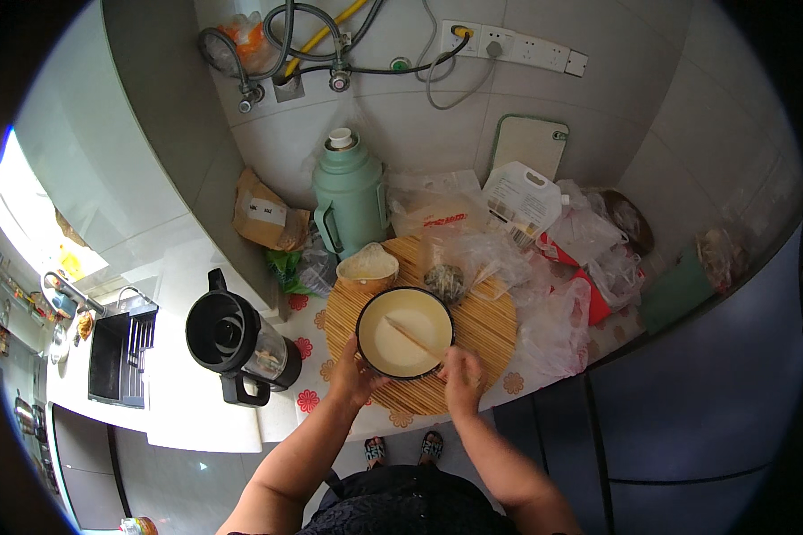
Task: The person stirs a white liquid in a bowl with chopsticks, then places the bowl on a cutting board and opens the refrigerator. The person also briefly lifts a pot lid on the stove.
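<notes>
A cream bowl (376, 357) with a dark rim stands on a round bamboo-slat mat (491, 334), with pale, milky stuff inside it. My left hand (354, 374) grips the bowl's lower left side, thumb up by the rim. At the lower right rim, my right hand (464, 379) is closed around pale wooden chopsticks (410, 336), whose far ends dip into the bowl; whether there is one or two I cannot tell. Just behind the bowl sit a cream-lined shell-like dish (368, 266) and a clear plastic bag with something dark in it (444, 281).
A black-lidded blender jug (232, 334) stands left, near the counter edge. Behind are a mint-green thermos (350, 192) and a brown paper bag (268, 214). Crumpled plastic bags (553, 321) and a white pouch (522, 201) crowd the right. A sink (120, 357) lies far left.
</notes>
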Motion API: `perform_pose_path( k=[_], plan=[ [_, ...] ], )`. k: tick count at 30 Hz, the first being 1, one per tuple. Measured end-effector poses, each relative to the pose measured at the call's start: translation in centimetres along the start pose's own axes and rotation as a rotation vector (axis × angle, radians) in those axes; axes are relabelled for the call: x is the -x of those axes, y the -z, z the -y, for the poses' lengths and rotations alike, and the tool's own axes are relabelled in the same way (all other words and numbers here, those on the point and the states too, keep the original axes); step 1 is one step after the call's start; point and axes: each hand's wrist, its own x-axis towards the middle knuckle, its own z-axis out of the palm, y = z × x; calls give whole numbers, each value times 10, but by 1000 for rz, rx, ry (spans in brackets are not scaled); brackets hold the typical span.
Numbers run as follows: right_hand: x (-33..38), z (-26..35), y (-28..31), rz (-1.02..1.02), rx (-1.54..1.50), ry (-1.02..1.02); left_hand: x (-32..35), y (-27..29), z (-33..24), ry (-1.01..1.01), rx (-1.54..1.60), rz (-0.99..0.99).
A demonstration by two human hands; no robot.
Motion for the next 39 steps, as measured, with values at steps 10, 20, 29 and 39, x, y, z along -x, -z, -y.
perform_pose_path(
  k=[10,20,29,39],
  plan=[
    [-57,13,9,-72,-160,-549,-2,5,2,-21,-14,11],
    [-28,15,20,29,-208,-587,-5,16,-2,-28,-59,49],
    [39,26,56,-118,-234,-583,28,34,18,31,25,-59],
    [141,68,265,-953,-540,-328,110,-97,125,287,-356,567]
  ],
)
